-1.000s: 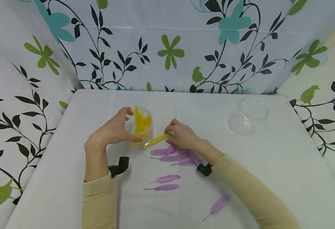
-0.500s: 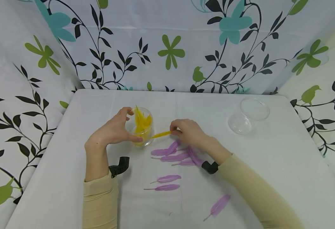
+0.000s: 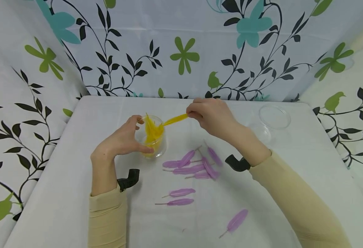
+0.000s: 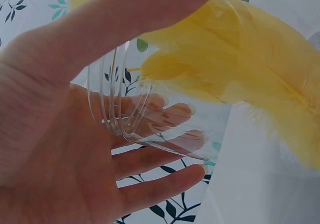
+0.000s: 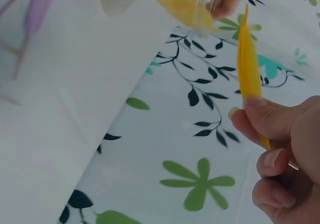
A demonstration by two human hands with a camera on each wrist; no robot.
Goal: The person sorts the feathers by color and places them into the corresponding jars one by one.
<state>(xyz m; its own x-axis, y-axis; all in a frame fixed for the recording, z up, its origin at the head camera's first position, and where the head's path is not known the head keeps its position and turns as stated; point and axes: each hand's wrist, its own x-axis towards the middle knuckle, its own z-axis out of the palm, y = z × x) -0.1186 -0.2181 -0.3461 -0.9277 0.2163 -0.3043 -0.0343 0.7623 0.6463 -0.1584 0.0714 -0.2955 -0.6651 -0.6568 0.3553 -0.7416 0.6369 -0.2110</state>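
1. White surface (image 3: 60, 206), leaf-print curtain (image 3: 122, 20) behind.
2. Left hand (image 3: 122, 139) curls around a clear cup (image 3: 161, 150); yellow feathers (image 3: 152, 132) already stand inside.
3. Right hand (image 3: 214, 117), apart from the left, pinches a single yellow feather (image 3: 176, 119) just outside the cup.
4. Purple feathers (image 3: 189, 169) lie loose, nearer the person than both hands; none visible inside.

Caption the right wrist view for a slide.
Right hand pinches a yellow feather, with a clear cup partly visible at top.

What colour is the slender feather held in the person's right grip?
Bright yellow; the slender feather shows best in the right wrist view.
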